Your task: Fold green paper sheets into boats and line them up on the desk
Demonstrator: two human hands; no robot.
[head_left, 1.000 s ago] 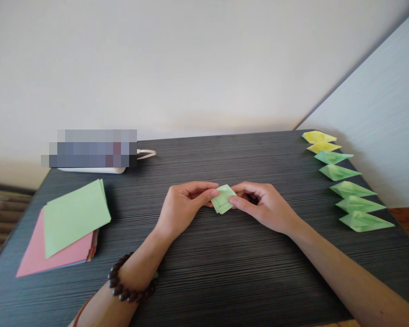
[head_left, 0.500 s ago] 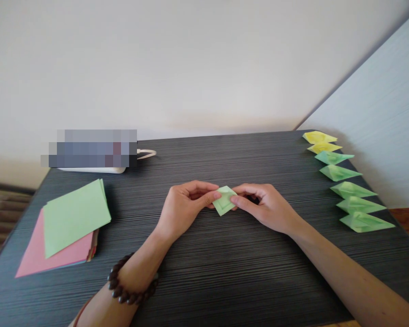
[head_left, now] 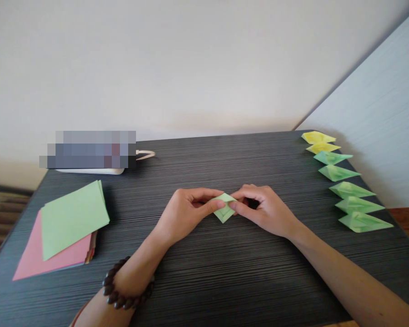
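Between my two hands is a small piece of folded green paper, diamond-shaped, with one corner pointing toward me. My left hand pinches its left side, thumb on top and fingers behind. On the right side, my right hand grips it the same way, with the thumb pressed on its face. Parts of the fingers behind the paper are hidden. Both hands are low over the middle of the dark table.
At the right edge stands a row of several folded paper boats, yellow ones farthest and green ones nearer. On the left, green sheets lie on a pink sheet and other paper. Behind them is a blurred-out object with a white cable.
My hands and the folded paper have shifted slightly toward me. My left thumb reaches further across the paper. The boats and sheets stay where they were.
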